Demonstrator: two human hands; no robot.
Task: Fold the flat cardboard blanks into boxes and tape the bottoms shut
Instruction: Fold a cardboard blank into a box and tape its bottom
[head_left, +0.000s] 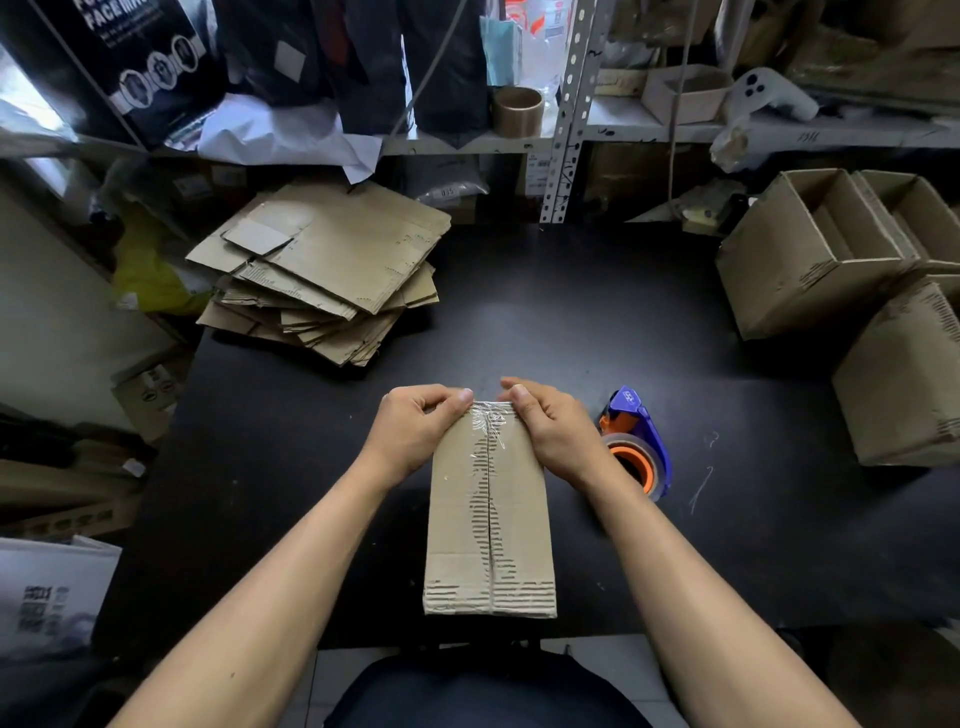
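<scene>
A folded cardboard box (488, 525) stands bottom-up on the black table (571, 322), right in front of me. Clear tape (488, 431) runs along its centre seam and wrinkles at the far edge. My left hand (415, 426) grips the far left corner, thumb pressing the tape end. My right hand (550, 421) grips the far right corner, thumb on the tape too. A blue and orange tape dispenser (636, 441) lies just right of my right hand. A stack of flat cardboard blanks (332, 265) lies at the table's far left.
Finished open boxes (810, 249) stand at the right edge, with another box (904, 379) in front of them. Metal shelves (571, 104) with a tape roll (517, 111) and clutter run behind the table. Bags and cartons fill the floor at left.
</scene>
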